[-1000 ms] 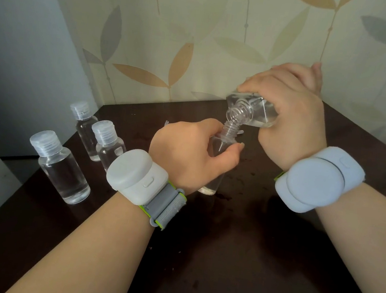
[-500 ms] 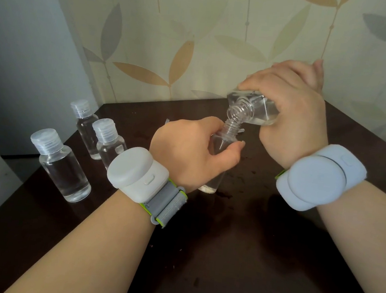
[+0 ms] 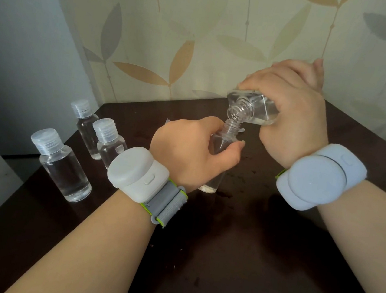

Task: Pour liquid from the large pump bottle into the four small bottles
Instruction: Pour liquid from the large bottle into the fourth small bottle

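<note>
From the head camera, your right hand [image 3: 295, 115] grips the large bottle [image 3: 252, 109], fingers curled over its clear, squarish body. The bottle is tipped steeply, its long axis running from your hand down and to the left, and its threaded neck has no pump on it. That open mouth sits directly above the mouth of the small bottle [image 3: 219, 159] and looks to be touching its rim, or very nearly so. This mouth-over-mouth line is what the pour depends on.

Your left hand [image 3: 193, 151] wraps around the small bottle, thumb and fingers closed on its sides, and keeps it upright on the dark table [image 3: 234, 261]. It is clear plastic, uncapped, with liquid visible near the base; your hand hides the level higher up. I cannot make out a stream between the two mouths.

Three capped small bottles [image 3: 63, 167] stand well apart to your left, near the table's edge, each holding clear liquid. Judging by that, this is the fourth and last fill. Dark spots mark the table near the small bottle, so spilling is a fair risk.
</note>
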Motion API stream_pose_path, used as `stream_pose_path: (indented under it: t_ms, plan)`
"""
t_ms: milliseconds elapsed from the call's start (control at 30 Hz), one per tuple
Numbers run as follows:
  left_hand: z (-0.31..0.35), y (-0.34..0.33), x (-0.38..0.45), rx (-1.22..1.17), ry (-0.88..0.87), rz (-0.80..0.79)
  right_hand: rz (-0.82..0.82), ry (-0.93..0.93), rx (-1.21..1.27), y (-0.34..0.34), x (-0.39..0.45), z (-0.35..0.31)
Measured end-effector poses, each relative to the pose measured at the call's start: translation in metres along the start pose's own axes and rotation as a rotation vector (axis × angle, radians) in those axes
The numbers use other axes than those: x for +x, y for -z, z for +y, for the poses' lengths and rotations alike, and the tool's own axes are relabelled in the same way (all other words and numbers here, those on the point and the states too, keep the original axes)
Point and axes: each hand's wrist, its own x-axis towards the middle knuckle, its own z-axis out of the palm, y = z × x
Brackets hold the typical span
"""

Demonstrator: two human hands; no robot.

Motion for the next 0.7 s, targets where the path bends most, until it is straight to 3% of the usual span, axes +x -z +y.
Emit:
stream_pose_path:
  t_ms: [700]
  plan:
    - [-0.0004,-0.0001,0.0000,-0.008,-0.006,0.012,0.001,0.000,-0.009,0.0003,0.0003,-0.0007]
